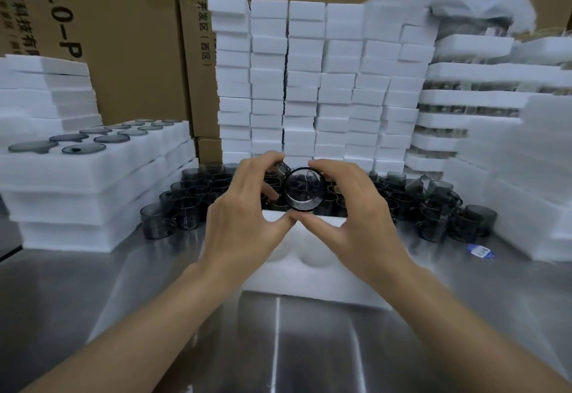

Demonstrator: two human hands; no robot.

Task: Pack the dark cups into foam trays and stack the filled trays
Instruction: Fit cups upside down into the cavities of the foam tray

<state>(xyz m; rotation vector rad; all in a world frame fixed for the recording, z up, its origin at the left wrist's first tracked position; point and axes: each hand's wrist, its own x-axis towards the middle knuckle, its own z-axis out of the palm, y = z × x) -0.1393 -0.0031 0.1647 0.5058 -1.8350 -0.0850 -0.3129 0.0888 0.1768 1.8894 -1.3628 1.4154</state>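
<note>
One held cup, one unstacked foam tray, dozens of loose cups

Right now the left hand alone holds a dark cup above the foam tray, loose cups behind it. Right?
No, both hands hold it: the head view shows the left hand and the right hand gripping the dark cup above the foam tray, loose cups behind it.
</note>
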